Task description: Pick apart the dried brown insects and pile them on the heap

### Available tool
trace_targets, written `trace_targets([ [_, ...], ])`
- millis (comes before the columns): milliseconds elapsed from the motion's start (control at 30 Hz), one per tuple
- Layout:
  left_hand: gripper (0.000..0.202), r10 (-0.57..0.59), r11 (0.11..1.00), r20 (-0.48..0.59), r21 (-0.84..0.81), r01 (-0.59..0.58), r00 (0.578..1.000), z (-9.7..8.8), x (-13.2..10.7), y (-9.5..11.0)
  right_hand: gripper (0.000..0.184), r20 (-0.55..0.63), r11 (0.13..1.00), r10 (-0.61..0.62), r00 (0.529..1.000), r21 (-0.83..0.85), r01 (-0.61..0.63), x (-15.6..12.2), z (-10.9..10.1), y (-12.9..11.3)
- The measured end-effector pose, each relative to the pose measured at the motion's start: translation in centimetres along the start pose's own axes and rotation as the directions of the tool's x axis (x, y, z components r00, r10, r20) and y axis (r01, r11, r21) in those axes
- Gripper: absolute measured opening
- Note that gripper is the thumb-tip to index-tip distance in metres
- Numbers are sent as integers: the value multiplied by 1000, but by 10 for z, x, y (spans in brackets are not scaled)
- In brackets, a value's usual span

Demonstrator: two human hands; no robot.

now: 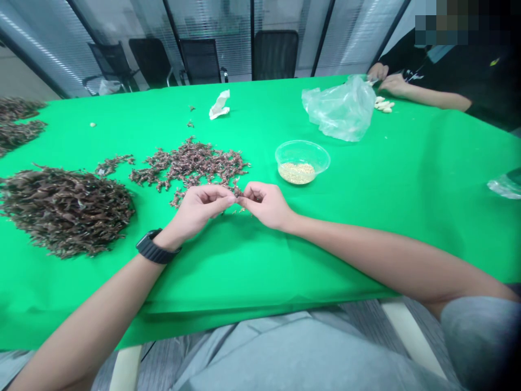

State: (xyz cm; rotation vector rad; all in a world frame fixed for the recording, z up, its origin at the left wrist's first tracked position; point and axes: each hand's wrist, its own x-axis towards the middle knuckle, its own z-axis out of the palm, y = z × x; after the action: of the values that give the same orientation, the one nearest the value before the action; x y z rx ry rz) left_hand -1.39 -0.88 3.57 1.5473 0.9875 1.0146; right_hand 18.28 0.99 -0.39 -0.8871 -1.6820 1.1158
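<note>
Head view: your left hand (199, 210) and right hand (262, 205) sit close together above the green-covered counter (244, 271), fingertips of both pinching a small dried brown sprig (236, 193). A loose spread of sprigs (191, 164) lies just ahead; a larger heap (67, 210) lies left, beyond your black wristwatch (158, 246). A clear bowl of seeds (302, 164) stands ahead, right.

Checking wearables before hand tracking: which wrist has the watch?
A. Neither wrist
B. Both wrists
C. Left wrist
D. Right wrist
C: the black strap watch sits just behind the left hand, while the right forearm is bare.
</note>
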Motion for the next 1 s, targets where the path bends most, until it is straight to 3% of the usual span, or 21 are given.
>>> trace_targets([
  [1000,25,1,1000,8,-2,-1,1000,-1,1,-1,53,17,1000,-27,999,-13,28,-2,1,0],
])
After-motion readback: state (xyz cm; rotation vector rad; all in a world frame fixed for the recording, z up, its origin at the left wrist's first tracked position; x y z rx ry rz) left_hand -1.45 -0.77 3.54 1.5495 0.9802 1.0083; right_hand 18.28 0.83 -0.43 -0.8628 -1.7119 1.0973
